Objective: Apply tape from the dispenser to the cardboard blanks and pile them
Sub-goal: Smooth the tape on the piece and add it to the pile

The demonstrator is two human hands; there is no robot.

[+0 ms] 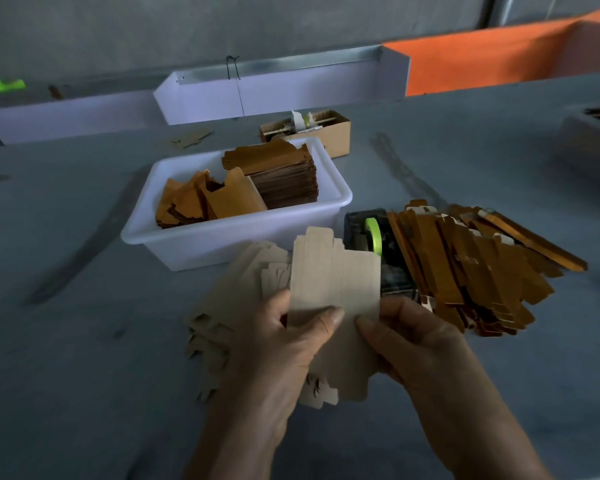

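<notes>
While both hands (pixel 347 341) grip one cardboard blank (pixel 333 289), one dispenser (pixel 378 251) stands beside.

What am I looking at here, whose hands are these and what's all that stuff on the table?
This is one picture from a camera worn on a person's head, looking down at their own bare hands. There is no machine. The left hand and right hand together hold one flat cardboard blank, plain side up, over a loose stack of blanks. Just behind it sits a black tape dispenser with a green roll. To its right lies a pile of shiny gold blanks. A white tub on the grey table holds more gold blanks, and a small cardboard box stands behind the tub.
</notes>
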